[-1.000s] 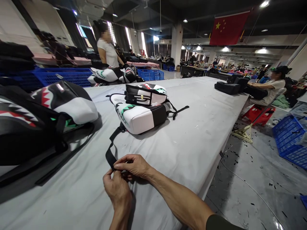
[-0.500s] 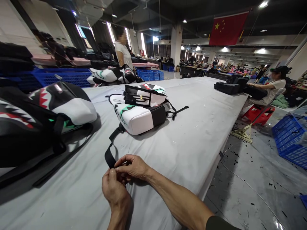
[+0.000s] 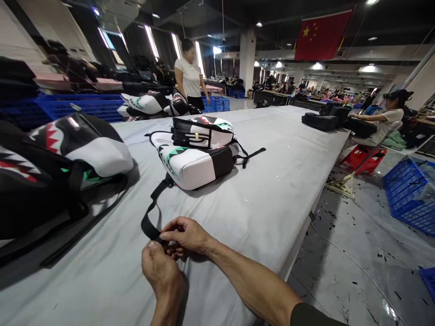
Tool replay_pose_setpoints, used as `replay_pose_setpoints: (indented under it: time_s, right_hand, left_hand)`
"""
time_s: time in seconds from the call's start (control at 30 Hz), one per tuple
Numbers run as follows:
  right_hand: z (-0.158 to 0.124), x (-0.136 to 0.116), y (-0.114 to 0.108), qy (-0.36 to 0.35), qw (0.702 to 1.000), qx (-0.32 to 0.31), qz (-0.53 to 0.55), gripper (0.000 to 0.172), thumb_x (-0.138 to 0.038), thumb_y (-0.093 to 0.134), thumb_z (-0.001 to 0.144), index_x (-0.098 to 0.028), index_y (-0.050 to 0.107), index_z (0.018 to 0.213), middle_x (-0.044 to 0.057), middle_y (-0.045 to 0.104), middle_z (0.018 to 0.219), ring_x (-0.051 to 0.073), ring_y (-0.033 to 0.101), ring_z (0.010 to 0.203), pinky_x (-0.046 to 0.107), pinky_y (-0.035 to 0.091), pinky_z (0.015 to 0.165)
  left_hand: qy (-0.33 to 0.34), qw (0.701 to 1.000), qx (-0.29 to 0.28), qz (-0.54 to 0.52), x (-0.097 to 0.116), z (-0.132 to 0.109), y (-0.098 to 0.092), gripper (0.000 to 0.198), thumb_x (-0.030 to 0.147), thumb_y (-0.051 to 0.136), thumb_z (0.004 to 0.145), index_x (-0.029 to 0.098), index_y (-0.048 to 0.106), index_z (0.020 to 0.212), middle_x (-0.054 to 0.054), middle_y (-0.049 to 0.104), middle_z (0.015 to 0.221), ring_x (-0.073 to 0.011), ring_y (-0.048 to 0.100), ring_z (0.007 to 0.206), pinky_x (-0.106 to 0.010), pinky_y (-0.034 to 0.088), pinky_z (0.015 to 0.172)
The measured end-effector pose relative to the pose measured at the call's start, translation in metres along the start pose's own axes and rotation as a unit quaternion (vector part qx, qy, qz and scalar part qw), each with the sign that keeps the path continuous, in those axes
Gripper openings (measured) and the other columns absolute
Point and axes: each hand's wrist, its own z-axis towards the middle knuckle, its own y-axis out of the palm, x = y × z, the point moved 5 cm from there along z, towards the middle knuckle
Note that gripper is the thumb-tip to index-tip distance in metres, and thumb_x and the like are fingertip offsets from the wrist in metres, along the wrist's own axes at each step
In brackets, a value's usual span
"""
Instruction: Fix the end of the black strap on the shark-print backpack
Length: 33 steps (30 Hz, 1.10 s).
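Observation:
A black webbing strap (image 3: 148, 226) runs from the corner of a white and black backpack (image 3: 197, 171) with a green shark-tooth print, curving toward me over the table. My right hand (image 3: 188, 236) pinches the strap near its free end between thumb and fingers. Just below it, my left hand (image 3: 162, 270) is closed, with its fingertips close against the right fingers at the strap's end. What lies between the left fingers is mostly hidden. On top of the backpack rests a smaller black bag (image 3: 202, 132) with a white, red and green pattern.
More shark-print backpacks (image 3: 112, 154) lie at the left with loose straps. The white table cover (image 3: 258, 217) ends at a right-hand edge. Black bags (image 3: 319, 121), a seated co-worker (image 3: 390, 117) and a blue crate (image 3: 406, 188) are at the right. Another person (image 3: 190, 74) stands beyond the table.
Both hands stay at the strap's end; the left thumb has moved slightly down, apart from the right thumb. The standing person has shifted right and turned. The view has shifted slightly.

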Motion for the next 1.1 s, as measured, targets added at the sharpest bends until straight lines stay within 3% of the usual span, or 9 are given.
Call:
replay_pose_setpoints:
  time_s: [0.13,0.4,0.6,0.83,1.1]
  right_hand:
    - [-0.001,-0.002,-0.001,0.008,1.000,0.005,-0.015,0.068,-0.062,0.107,0.070,-0.023,0.061,0.102,-0.009,0.063,0.076,0.007,0.050,0.045,0.021,0.039,0.039]
    - [0.006,0.006,-0.003,-0.008,1.000,0.011,-0.003,0.070,-0.061,0.109,0.066,-0.022,0.063,0.102,-0.008,0.063,0.081,0.008,0.054,0.045,0.021,0.040,0.037]
    - [0.006,0.004,-0.002,-0.024,1.000,0.007,0.002,0.066,-0.058,0.109,0.068,-0.022,0.063,0.098,-0.009,0.060,0.073,0.008,0.052,0.045,0.021,0.040,0.035]
    - [0.007,0.005,-0.002,-0.034,0.999,0.005,0.005,0.070,-0.057,0.112,0.060,-0.021,0.065,0.097,-0.009,0.063,0.070,0.009,0.051,0.043,0.021,0.040,0.033]
    - [0.015,0.013,-0.003,-0.045,0.998,-0.007,0.036,0.076,-0.069,0.108,0.064,-0.023,0.059,0.101,-0.011,0.066,0.077,0.006,0.046,0.039,0.023,0.039,0.033]
  left_hand:
    - [0.008,1.000,-0.006,0.008,-0.002,0.001,-0.001,0.033,0.055,0.055,0.100,0.022,0.057,0.101,0.005,0.058,0.067,-0.0156,0.054,0.054,-0.027,0.044,0.052]
    - [-0.010,1.000,0.003,-0.017,-0.002,0.002,-0.002,0.033,0.054,0.061,0.096,0.023,0.056,0.106,0.007,0.055,0.067,-0.0148,0.051,0.052,-0.025,0.042,0.050]
    - [-0.012,0.999,0.005,-0.035,-0.003,0.002,-0.002,0.045,0.056,0.072,0.091,0.021,0.060,0.116,0.005,0.060,0.079,-0.0129,0.053,0.060,-0.025,0.044,0.056]
    - [-0.013,1.000,0.008,-0.020,-0.009,0.006,-0.005,0.046,0.057,0.070,0.092,0.021,0.060,0.119,0.003,0.063,0.085,-0.0134,0.055,0.064,-0.025,0.046,0.058]
    - [0.001,1.000,-0.006,0.030,-0.009,0.006,-0.004,0.053,0.062,0.069,0.094,0.021,0.062,0.127,0.005,0.062,0.077,-0.0137,0.054,0.060,-0.024,0.046,0.057]
